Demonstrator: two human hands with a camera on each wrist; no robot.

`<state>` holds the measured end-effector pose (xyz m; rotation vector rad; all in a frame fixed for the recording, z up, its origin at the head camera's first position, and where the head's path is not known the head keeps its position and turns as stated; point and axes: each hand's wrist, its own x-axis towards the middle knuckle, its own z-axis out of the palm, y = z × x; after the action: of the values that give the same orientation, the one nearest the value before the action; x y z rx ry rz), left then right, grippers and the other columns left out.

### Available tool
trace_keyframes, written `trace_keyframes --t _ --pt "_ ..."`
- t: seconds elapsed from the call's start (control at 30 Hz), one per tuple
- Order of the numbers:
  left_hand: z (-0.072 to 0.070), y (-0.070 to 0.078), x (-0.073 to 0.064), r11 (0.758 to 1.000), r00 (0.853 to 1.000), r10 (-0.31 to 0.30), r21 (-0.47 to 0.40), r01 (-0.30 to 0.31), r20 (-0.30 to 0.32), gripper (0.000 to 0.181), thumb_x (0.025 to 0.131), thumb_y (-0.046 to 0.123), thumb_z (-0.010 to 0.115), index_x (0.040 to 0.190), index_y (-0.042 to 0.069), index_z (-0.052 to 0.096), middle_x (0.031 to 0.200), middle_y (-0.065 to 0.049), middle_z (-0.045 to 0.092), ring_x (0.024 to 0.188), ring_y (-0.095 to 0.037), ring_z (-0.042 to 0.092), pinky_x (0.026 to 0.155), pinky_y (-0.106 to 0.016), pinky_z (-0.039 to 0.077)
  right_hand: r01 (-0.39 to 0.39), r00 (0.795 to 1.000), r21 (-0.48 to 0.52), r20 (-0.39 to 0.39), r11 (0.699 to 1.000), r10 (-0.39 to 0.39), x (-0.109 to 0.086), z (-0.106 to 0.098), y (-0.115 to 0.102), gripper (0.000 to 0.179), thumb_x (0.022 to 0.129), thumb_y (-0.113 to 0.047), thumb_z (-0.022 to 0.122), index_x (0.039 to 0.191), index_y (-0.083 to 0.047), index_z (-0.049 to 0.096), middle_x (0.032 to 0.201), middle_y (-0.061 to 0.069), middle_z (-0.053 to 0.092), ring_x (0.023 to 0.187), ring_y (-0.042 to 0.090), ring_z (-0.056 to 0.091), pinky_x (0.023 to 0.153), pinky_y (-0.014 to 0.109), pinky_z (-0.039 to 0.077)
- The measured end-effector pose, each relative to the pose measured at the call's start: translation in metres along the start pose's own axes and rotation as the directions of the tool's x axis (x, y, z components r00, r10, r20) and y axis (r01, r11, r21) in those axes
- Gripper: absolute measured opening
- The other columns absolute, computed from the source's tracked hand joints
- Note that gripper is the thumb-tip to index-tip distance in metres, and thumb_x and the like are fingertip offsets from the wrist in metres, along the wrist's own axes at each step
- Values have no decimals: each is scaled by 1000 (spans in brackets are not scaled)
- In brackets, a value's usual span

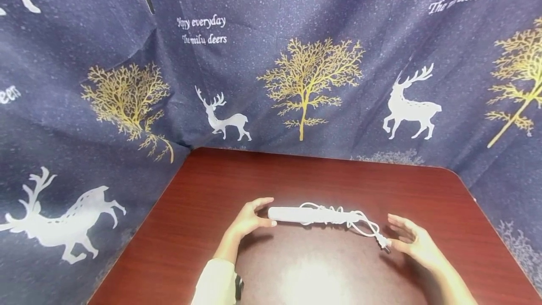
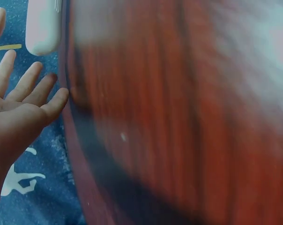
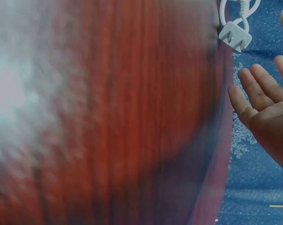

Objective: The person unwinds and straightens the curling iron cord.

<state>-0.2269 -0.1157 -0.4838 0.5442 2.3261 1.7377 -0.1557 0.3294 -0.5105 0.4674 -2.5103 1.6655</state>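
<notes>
A slim white appliance (image 1: 288,214) with a rounded end lies lengthwise across the table, and its white cord (image 1: 336,215) is wound round the right half. At the cord's free end is a two-prong plug (image 1: 383,243), its prongs showing in the right wrist view on the white plug (image 3: 235,36). My left hand (image 1: 246,220) is beside the rounded left end, thumb and fingers spread on either side of it. In the left wrist view the fingers of that hand (image 2: 22,110) are extended below the appliance's end (image 2: 43,28). My right hand (image 1: 417,244) is next to the plug, fingers apart and loosely bent.
The red-brown wooden table (image 1: 237,173) has a rounded far right corner. A dark blue cloth (image 1: 271,102) printed with deer and trees hangs behind it and along the sides. Bright glare lies on the table's near middle.
</notes>
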Motion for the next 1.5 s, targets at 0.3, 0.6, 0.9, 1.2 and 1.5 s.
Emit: trace_keyframes --t 0.3,0.6,0.9,1.2,1.5 --pt "8 -12 19 998 999 -52 38 51 13 71 56 15 79 120 6 49 121 -12 48 112 -29 40 91 -44 29 46 999 68 10 997 -47 1 -2 5 53 71 5 62 119 9 39 114 18 51 100 18 52 73 22 44" --pt "14 -31 36 979 991 -136 152 133 11 68 48 22 82 111 14 57 108 2 55 90 -17 49 74 -33 41 83 996 70 10 994 -84 4 -1 3 55 70 8 62 120 11 38 115 10 52 102 13 49 76 24 43" --pt "27 -28 37 918 998 -59 391 65 -29 50 49 16 81 96 16 63 86 8 59 80 -11 50 75 -30 38 53 999 46 -6 998 -52 5 4 -1 54 71 5 63 119 9 40 113 6 53 101 11 50 76 23 42" --pt "23 -24 30 981 989 -138 144 129 56 43 60 7 72 99 7 53 78 -4 57 55 -18 52 45 -33 43 -42 999 -1 -24 999 42 3 6 11 56 73 -8 66 122 4 40 117 24 46 102 21 50 75 20 42" --pt "29 -30 35 996 997 -79 50 80 -16 42 57 17 79 96 13 63 78 -1 61 59 -13 54 52 -30 46 -18 1000 49 -23 999 20 4 2 38 57 74 -7 66 124 0 40 119 21 45 103 15 50 75 20 42"
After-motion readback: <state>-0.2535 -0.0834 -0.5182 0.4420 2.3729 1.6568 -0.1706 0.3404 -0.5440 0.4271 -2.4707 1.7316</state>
